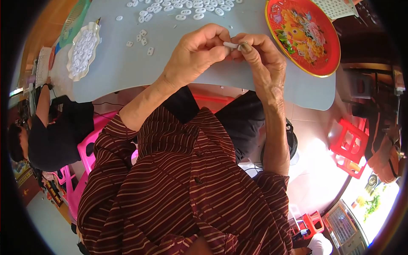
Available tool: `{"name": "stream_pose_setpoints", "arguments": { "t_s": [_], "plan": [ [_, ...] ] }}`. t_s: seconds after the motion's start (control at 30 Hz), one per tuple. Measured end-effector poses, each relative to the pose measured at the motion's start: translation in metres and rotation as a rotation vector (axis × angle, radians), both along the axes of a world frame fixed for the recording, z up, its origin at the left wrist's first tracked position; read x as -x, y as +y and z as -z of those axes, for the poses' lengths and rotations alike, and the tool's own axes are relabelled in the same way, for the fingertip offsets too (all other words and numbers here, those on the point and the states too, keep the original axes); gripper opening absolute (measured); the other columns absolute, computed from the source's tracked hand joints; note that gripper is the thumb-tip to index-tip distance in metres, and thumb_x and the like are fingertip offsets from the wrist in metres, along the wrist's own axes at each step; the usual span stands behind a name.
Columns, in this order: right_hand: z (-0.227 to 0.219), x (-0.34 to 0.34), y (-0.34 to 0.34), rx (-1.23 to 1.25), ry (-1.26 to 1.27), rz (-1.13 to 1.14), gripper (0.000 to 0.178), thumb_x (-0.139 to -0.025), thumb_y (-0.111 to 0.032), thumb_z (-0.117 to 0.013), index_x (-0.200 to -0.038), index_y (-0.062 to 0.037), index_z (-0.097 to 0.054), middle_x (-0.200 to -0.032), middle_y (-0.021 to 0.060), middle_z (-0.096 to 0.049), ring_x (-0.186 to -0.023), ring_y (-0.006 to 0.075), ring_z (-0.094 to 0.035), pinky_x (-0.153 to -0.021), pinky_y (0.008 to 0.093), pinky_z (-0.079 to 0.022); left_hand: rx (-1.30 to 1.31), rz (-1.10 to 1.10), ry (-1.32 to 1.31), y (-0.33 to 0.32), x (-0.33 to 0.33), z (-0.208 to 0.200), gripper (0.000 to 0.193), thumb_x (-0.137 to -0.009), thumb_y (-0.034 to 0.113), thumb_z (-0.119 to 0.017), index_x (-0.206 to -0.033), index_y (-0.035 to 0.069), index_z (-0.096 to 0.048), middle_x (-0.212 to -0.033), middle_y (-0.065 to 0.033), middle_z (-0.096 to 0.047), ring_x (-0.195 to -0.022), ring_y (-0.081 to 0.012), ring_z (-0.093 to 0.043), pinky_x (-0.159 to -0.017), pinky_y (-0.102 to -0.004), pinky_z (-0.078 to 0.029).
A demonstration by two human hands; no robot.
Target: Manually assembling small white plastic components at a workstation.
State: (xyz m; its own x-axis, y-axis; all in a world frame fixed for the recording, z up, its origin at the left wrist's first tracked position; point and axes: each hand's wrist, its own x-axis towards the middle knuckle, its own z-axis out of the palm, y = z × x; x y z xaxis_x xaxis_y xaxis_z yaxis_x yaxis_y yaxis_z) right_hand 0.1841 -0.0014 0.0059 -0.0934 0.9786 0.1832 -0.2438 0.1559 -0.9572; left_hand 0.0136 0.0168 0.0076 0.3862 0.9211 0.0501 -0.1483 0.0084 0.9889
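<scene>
Both my hands are raised over the table's near edge, fingertips close together. Between them is a small white plastic piece [230,44]; its exact shape is partly covered by my fingers. My left hand [197,51] pinches its left end between thumb and fingers. At the other end, the thumb and bent fingers of my right hand [264,57] grip it, the thumbnail looking dark. Beyond my hands lie many loose white oval pieces [198,16], most showing two holes. Several small, squarer white pieces [150,51] with holes rest left of my left hand.
A scalloped white dish [76,78] full of small white pieces stands on the grey-blue table [114,72] at left, beside a green basket [73,21]. At right is a round red floral tray [331,49]. Another person [55,136] sits at far left; red stools [350,140] stand right.
</scene>
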Motion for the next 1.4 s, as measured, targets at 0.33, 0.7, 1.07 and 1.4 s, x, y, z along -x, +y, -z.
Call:
{"name": "stream_pose_setpoints", "arguments": {
  "t_s": [0.33, 0.7, 1.07, 1.4],
  "plan": [
    [0.008, -0.004, -0.003, 0.033, -0.014, 0.09, 0.013, -0.087, -0.007, -0.063, -0.094, 0.0033, -0.062, -0.081, 0.0043, -0.062, -0.069, 0.0089, -0.057, -0.064, 0.021, -0.047, -0.08, -0.027, 0.273, 0.0, -0.001, -0.014, 0.022, -0.092, 0.022, -0.053, -0.09, 0.002, -0.062, -0.071, -0.0023, -0.061, -0.066, -0.0056, -0.05, -0.061, -0.0216, -0.04],
    [0.003, 0.003, -0.003, 0.003, -0.062, 0.071, 0.022, -0.084, 0.002, -0.062, -0.106, 0.0015, -0.057, -0.085, 0.0046, -0.062, -0.07, 0.0084, -0.058, -0.063, 0.0212, -0.05, -0.04, 0.053, 0.295, 0.012, 0.001, -0.018, 0.028, -0.092, 0.029, -0.05, -0.09, 0.003, -0.061, -0.067, -0.0011, -0.058, -0.064, -0.0072, -0.051, -0.062, -0.0227, -0.041],
    [0.005, 0.004, -0.004, -0.004, -0.1, 0.096, 0.025, -0.083, 0.003, -0.062, -0.108, 0.0004, -0.056, -0.083, 0.0046, -0.061, -0.069, 0.0077, -0.058, -0.063, 0.0209, -0.049, -0.215, 0.126, 0.482, 0.025, 0.008, -0.023, 0.029, -0.095, 0.027, -0.047, -0.092, 0.001, -0.059, -0.069, -0.0009, -0.054, -0.065, -0.0075, -0.05, -0.064, -0.0223, -0.04],
    [0.003, 0.004, -0.004, 0.001, -0.139, 0.107, 0.026, -0.083, 0.0, -0.063, -0.108, -0.0006, -0.058, -0.086, 0.0029, -0.061, -0.069, 0.0074, -0.057, -0.064, 0.0202, -0.048, -0.223, 0.176, 0.491, 0.029, 0.008, -0.023, 0.029, -0.094, 0.028, -0.048, -0.091, 0.001, -0.058, -0.069, -0.0012, -0.054, -0.064, -0.0073, -0.05, -0.061, -0.0222, -0.039]
  ]
}}
